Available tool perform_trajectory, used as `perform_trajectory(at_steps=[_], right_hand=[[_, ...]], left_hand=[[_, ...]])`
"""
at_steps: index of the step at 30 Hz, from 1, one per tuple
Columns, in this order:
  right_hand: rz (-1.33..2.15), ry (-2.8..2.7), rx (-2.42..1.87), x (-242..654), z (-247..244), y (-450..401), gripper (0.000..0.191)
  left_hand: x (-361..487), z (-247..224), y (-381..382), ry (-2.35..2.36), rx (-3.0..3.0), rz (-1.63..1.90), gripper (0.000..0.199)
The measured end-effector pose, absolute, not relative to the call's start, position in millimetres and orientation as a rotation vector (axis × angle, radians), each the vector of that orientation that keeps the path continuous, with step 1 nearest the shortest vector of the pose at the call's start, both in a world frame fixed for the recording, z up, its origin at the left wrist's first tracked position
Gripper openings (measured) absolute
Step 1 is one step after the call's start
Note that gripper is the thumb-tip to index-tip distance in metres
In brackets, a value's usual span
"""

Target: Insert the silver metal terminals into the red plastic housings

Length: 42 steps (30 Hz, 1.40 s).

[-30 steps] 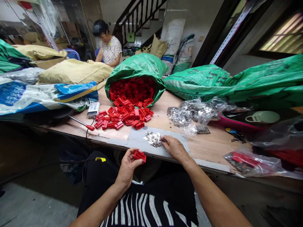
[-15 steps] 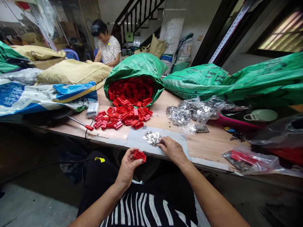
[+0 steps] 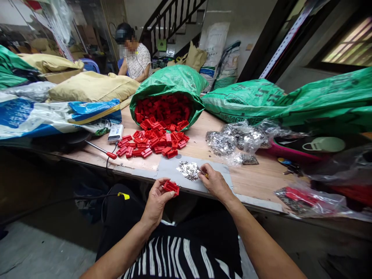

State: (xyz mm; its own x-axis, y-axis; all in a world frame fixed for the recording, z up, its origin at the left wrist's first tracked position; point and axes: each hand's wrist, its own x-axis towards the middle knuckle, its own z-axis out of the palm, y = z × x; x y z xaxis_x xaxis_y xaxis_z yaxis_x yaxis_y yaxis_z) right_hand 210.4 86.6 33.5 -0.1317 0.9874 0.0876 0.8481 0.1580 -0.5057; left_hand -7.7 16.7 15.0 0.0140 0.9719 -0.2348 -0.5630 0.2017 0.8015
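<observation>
My left hand [image 3: 157,199] grips a red plastic part [image 3: 171,187] by its side, thumb in front, just off the table's front edge. This part is box-shaped, with an open hollow facing up. My right hand [image 3: 214,180] is closed on a thin tool with a yellow grip [image 3: 205,175]; its exact kind is too small to make out. The tool's tip points at a pile of small shiny metal pieces [image 3: 188,169], which lies on a grey mat [image 3: 165,166]. Behind the mat, many similar red parts [image 3: 151,142] spill from a green woven sack [image 3: 171,79].
Plastic bags of metal pieces [image 3: 232,139] sit right of the mat, near a pink-edged tray [image 3: 290,154]. A red-tipped lever [image 3: 101,150] juts out at left, beside a small white device [image 3: 115,133]. Full sacks [image 3: 93,86] line the back. A person [image 3: 136,58] sits beyond.
My right hand has shifted slightly at the metal pile, and the yellow-gripped tool now shows in its fingers. The red part in my left hand has tilted a little. The view has shifted slightly.
</observation>
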Motion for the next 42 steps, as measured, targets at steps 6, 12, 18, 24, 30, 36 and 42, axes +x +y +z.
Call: perform_trajectory(at_steps=[6,12,18,24,30,36,42], right_hand=[[0.939,-1.903,-1.489,199.5,39.3,79.1,0.016],[1.348,-1.781,-1.252,170.5,44.8,59.9,0.020],[1.405,-1.776,-1.268,163.1,37.0,54.8,0.017],[1.473,-1.709,-1.287,163.2,36.0,51.1,0.024],[1.602,-1.614,-1.228,164.0,40.1,45.6,0.031],[1.619,-1.584,-1.236,162.8,32.2,44.1,0.034],[1.499,-1.693,-1.229,160.0,27.1,50.1,0.033]], left_hand=[[-9.5,17.9,19.5,0.873,0.644,1.332,0.043],[-10.8,19.5,16.7,0.931,0.851,1.332,0.039],[-8.3,23.8,11.0,0.944,0.972,1.306,0.040],[-7.2,20.5,10.3,0.896,0.898,1.257,0.042],[-8.4,25.8,14.1,0.848,0.620,1.276,0.046],[-4.7,22.0,10.5,0.812,0.629,1.246,0.044],[-5.5,12.7,16.7,0.786,0.836,1.241,0.038]])
